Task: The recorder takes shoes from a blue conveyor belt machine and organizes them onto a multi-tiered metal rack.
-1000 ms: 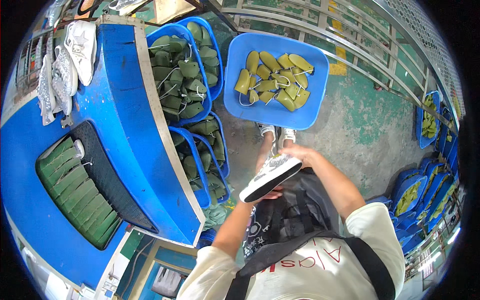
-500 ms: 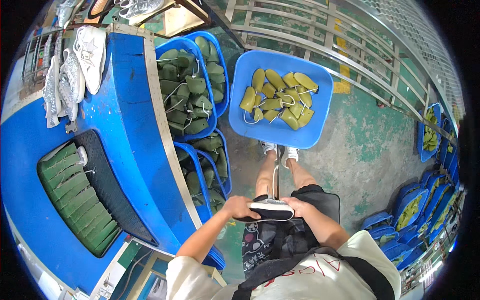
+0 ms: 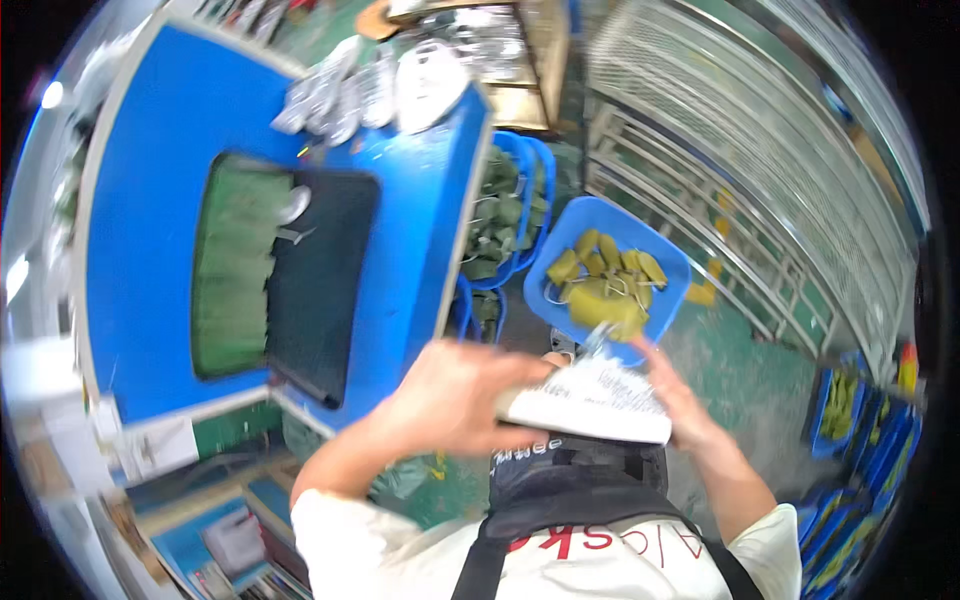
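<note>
Both my hands hold a silvery-white shoe (image 3: pixel 598 395) with a white sole, in front of my body. My left hand (image 3: pixel 455 400) is wrapped round one end of it, fingers closed on the sole. At the other end, my right hand (image 3: pixel 690 410) presses against the shoe, its fingers reaching up the side. Just beyond the shoe's top, a blurred yellow-green shoe last (image 3: pixel 600 308) shows over the bin; whether it touches the shoe or my right fingers I cannot tell. The blue bin (image 3: pixel 670 285) holds several smaller yellow-green lasts (image 3: pixel 608 255) with white cords.
At left stands a blue workbench (image 3: pixel 150 250) with green strips (image 3: pixel 235 270) in a dark recess and several silvery shoes (image 3: pixel 375 90) at its far end. Bins of dark green lasts (image 3: pixel 490 215) stand beside it. A metal rack (image 3: pixel 720 160) is far right; stacked blue bins (image 3: pixel 860 480) are at right.
The shoe has come up closer and tilted, showing its silvery upper instead of its dark sole. A large yellow-green last now shows above it. My view has swung left toward the bench.
</note>
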`<state>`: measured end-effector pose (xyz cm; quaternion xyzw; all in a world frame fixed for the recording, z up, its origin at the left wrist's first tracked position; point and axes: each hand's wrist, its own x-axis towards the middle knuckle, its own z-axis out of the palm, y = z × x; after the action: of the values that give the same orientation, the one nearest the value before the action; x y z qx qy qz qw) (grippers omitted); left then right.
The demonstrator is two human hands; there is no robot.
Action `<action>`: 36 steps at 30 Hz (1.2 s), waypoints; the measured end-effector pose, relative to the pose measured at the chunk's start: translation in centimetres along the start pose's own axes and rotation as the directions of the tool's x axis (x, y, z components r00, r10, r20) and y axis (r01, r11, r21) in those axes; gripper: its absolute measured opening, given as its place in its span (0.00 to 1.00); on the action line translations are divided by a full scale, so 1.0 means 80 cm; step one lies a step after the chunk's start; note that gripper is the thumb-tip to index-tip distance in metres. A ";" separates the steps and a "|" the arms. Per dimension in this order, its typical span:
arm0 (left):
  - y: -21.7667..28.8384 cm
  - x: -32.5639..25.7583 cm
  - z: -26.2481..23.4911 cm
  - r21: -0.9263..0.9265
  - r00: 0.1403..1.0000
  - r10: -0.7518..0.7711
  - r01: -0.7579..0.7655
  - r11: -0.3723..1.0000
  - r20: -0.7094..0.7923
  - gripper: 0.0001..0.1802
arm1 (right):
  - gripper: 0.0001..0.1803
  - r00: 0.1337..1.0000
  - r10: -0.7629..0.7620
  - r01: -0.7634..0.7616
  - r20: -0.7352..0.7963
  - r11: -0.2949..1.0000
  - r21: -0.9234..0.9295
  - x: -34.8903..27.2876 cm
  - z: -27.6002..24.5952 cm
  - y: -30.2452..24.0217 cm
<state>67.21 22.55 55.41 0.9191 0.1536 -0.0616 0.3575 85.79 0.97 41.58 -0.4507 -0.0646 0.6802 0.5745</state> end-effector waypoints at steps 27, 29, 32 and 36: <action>-0.768 -0.046 -0.141 -0.634 -0.433 -0.559 0.737 0.232 -0.707 0.73 | 0.38 0.790 -0.559 0.225 0.251 -0.117 -0.967 0.381 0.137 -0.024; -0.769 -0.106 -0.128 -0.549 -0.329 -0.455 0.645 0.531 -0.827 0.64 | 0.33 0.829 -0.535 0.195 0.162 0.005 -0.981 0.351 0.115 0.002; -0.688 -0.197 -0.120 -0.822 0.080 -0.857 -0.341 0.456 -0.509 0.36 | 0.23 0.921 -0.379 0.059 -0.093 0.371 -0.927 0.307 0.119 0.029; -0.433 -0.266 -0.082 -0.816 0.347 -0.758 -0.044 0.576 -0.553 0.39 | 0.22 0.918 -0.343 0.344 0.200 0.435 -0.832 0.300 0.165 0.067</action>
<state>35.85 46.07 42.90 0.5191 0.5463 0.4006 0.5212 74.42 25.06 33.14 -0.6506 -0.4808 0.4280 0.4029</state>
